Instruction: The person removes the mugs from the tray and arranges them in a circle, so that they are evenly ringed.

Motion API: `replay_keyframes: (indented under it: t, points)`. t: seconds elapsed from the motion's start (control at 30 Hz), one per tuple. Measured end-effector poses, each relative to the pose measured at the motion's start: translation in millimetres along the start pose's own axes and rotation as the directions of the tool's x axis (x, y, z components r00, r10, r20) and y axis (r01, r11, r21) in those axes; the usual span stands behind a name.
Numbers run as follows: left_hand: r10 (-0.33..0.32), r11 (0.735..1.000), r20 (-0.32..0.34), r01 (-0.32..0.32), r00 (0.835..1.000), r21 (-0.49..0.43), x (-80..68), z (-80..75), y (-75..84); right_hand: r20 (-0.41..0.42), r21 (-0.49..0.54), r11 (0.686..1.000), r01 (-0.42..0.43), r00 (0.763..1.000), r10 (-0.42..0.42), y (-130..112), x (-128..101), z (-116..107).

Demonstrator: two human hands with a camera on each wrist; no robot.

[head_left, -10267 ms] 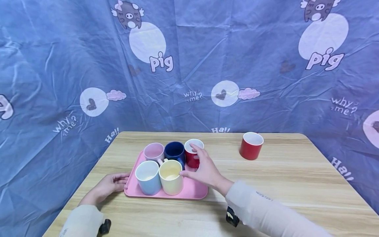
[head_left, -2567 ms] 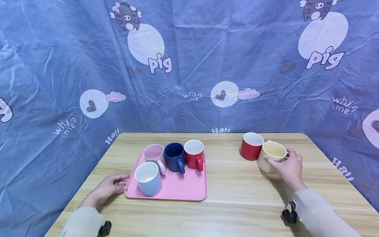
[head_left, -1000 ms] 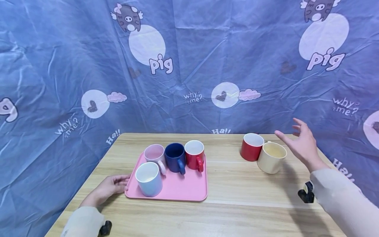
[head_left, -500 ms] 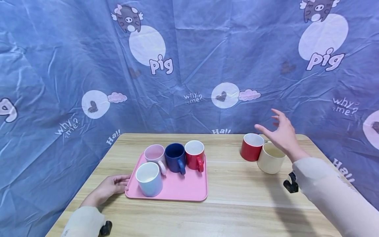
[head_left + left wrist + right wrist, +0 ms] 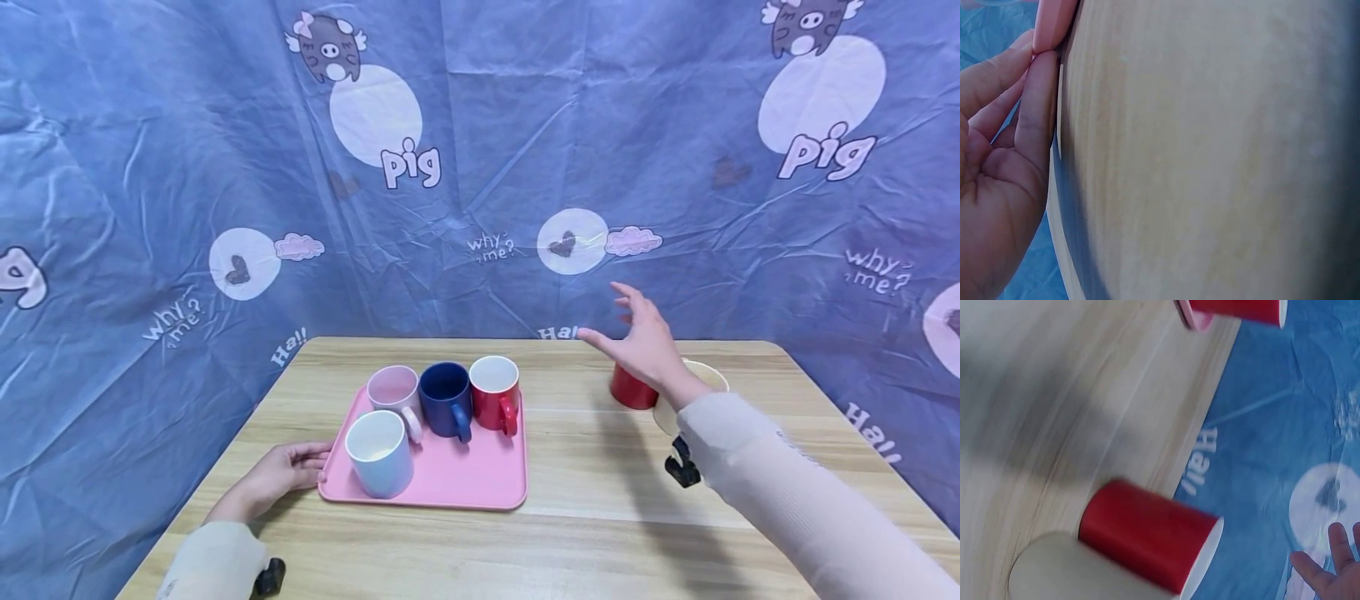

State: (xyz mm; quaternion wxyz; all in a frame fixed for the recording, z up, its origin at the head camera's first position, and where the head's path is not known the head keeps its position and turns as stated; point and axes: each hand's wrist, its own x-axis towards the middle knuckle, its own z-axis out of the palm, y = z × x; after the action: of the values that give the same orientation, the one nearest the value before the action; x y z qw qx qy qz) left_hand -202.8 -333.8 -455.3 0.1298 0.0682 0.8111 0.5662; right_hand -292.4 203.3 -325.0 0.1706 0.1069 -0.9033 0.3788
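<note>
My left hand [image 5: 279, 477] pinches the left front edge of the pink tray [image 5: 480, 487]; in the left wrist view, thumb and finger meet at the tray's rim [image 5: 1054, 28]. On the tray stand a pink mug [image 5: 392, 387], a dark blue mug [image 5: 444, 400], a red mug [image 5: 493, 400] and a light blue mug [image 5: 379, 458]. Above the table at right, my right hand [image 5: 645, 342] hangs in the air, fingers spread, holding nothing. It partly covers another red mug [image 5: 632, 390], with a cream mug [image 5: 708, 377] right beside it.
The wooden table [image 5: 570, 533] extends in front of and to the right of the tray. A blue patterned cloth [image 5: 487, 167] hangs behind the table's back edge. A black wrist device [image 5: 682, 467] sits under my right sleeve.
The cream mug went from the tray to beside the right-hand red mug, and my right hand let it go. That hand has since risen and moved left. My left hand stays put.
</note>
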Motion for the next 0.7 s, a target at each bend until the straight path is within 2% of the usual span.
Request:
replay_keyframes:
  t: [0.4, 0.7]
  points:
    - [-0.007, 1.0, -0.023, 0.007, 1.0, 0.002, 0.9, 0.1, 0.5, 0.14, 0.073, 0.994, 0.08, 0.986, -0.089, -32.7, -7.5, 49.5]
    - [-0.005, 1.0, -0.014, 0.005, 1.0, -0.009, 0.7, -0.7, -0.1, 0.215, 0.112, 0.99, 0.087, 0.97, -0.11, -53.1, -23.3, 78.6]
